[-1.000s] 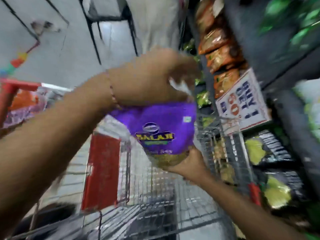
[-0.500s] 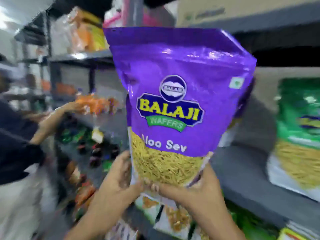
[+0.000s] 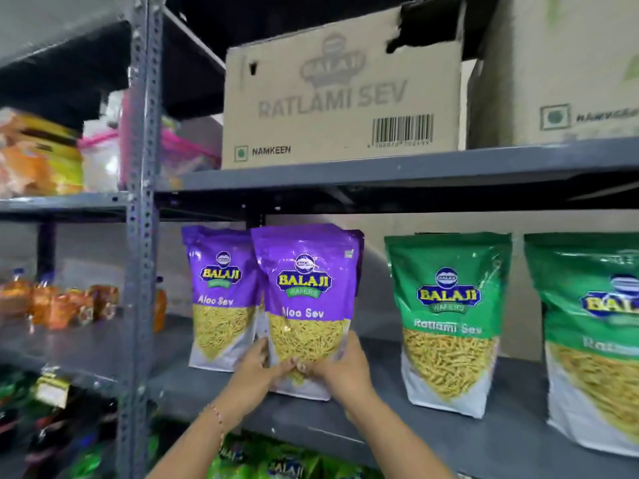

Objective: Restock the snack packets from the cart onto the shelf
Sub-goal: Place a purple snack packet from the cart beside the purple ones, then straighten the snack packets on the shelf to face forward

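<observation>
At the far left, beyond the grey slotted upright, blurred orange and yellow packets sit on an upper shelf board and small orange packs on the one below. Right of the upright, on the grey shelf, a purple Aloo Sev packet stands upright towards the left end, set back from the front edge. Overlapping its right side and closer to the front edge stands a second purple Aloo Sev packet, its base resting on the shelf. The left hand grasps its lower left edge, fingers curled round the side; the right hand grasps its lower right edge, and the two thumbs nearly meet over the packet's clear window. Further right, well apart, a green Ratlami Sev packet stands upright, and another green packet stands at the right end, cut off by the frame. On the board above sit a cardboard box printed "RATLAMI SEV" and a second box beside it. Below the front edge, green packets show on the next level.
</observation>
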